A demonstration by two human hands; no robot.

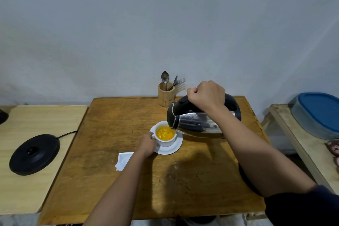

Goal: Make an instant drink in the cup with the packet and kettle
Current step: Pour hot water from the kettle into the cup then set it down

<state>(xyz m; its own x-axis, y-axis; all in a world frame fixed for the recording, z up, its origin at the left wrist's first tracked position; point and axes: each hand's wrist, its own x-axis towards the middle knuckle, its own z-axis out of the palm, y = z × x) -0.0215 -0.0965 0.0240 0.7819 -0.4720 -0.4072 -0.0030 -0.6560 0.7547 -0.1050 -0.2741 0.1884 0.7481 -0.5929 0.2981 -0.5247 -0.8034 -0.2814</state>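
Note:
A white cup (166, 142) stands on a white saucer (174, 149) in the middle of the brown wooden table (110, 134). Orange liquid fills much of the cup. My left hand (147, 144) grips the cup's handle. My right hand (207, 95) holds the black handle of a steel kettle (198, 124), which is tipped to the left with its black spout end over the cup's rim. A white packet (122, 158) lies flat on the table, partly under my left forearm.
A wooden holder (165, 97) with a spoon and forks stands at the table's back edge. The kettle's black base (34, 154) with its cord sits on a pale side table at the left. A blue-lidded container (319, 113) rests on a bench at the right.

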